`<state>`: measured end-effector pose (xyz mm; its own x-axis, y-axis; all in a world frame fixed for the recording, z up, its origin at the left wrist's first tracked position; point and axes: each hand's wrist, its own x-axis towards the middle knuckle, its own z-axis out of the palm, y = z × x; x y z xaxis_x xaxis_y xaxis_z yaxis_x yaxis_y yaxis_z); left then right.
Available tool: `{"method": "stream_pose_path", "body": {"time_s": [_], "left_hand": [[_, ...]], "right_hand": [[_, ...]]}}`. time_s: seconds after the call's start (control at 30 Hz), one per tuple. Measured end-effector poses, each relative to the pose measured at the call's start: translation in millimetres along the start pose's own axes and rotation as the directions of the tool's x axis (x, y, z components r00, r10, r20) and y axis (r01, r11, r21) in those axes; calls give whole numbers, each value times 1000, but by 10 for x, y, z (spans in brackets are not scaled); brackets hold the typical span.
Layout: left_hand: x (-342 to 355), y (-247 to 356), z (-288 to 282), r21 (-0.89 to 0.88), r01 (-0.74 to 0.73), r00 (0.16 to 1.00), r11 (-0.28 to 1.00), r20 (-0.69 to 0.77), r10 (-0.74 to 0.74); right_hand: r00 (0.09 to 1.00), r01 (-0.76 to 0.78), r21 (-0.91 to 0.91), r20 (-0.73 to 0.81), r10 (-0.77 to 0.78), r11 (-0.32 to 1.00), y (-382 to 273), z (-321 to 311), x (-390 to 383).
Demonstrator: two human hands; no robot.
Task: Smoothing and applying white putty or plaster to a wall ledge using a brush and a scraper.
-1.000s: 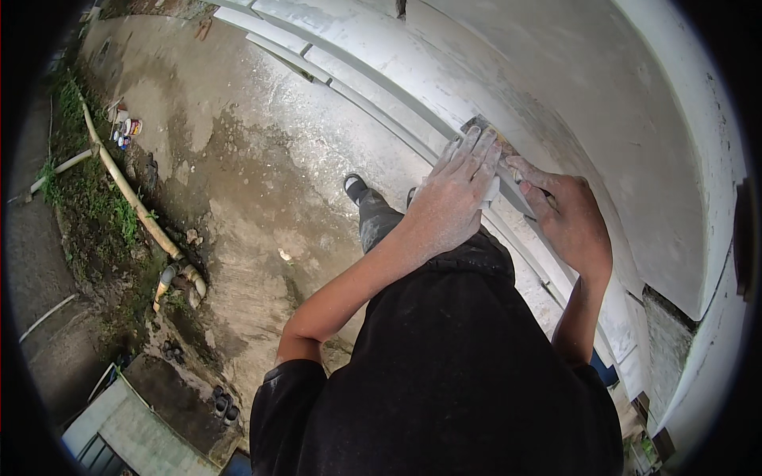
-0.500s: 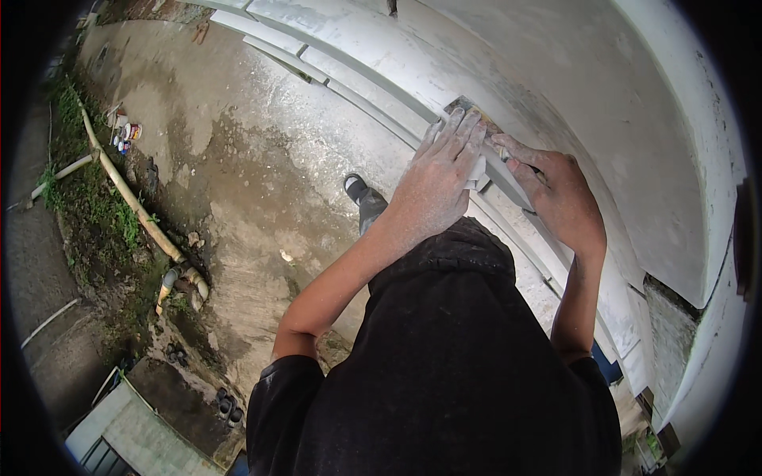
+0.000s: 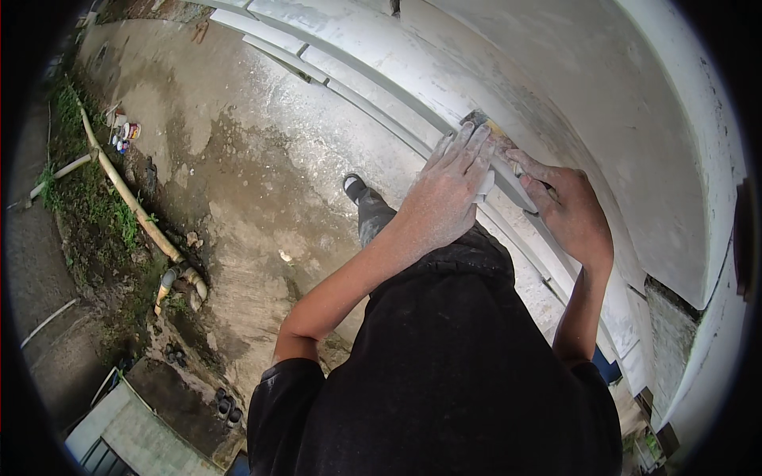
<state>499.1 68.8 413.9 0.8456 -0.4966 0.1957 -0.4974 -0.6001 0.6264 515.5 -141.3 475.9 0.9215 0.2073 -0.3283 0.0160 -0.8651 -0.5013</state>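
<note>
A small flat tool (image 3: 494, 127) with a dark grey end and a worn, brownish-yellow edge lies against the pale ledge (image 3: 429, 99). My left hand (image 3: 444, 190), coated in white dust, presses on it with long, close-set fingers; the thumb is hidden. Under that palm a white piece (image 3: 485, 187) sticks out, and I cannot tell whether it belongs to the tool. My right hand (image 3: 573, 208) grips the tool's near end, with its fingers curled and dusty. Most of the tool is covered by my hands.
A smooth grey wall (image 3: 619, 103) rises on the right beside the stepped ledge. My sandalled foot (image 3: 354, 187) stands on dusty concrete ground (image 3: 262, 159). Pipes (image 3: 131, 198), plants and paint buckets (image 3: 127, 133) are at the left, with a low roof (image 3: 143, 432) at lower left.
Both hands have slid a short way along the ledge, toward me and to the right, taking the flat tool and the white piece with them. My grip looks the same.
</note>
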Motion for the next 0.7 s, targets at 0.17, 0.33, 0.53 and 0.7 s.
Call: {"method": "stream_pose_path", "body": {"time_s": [0.17, 0.33, 0.53, 0.7], "left_hand": [[13, -95, -90, 50, 40, 999, 998, -39, -38], [-17, -58, -26, -3, -11, 1000, 1000, -26, 10], [-54, -98, -119, -1, 46, 999, 999, -27, -46], [-58, -57, -117, 19, 41, 999, 999, -36, -41]], "right_hand": [[1000, 12, 83, 16, -13, 996, -194, -55, 52], [984, -129, 41, 129, 123, 991, -303, -152, 28], [993, 101, 198, 47, -113, 975, -324, -189, -18], [997, 26, 119, 64, -34, 993, -252, -126, 61]]}}
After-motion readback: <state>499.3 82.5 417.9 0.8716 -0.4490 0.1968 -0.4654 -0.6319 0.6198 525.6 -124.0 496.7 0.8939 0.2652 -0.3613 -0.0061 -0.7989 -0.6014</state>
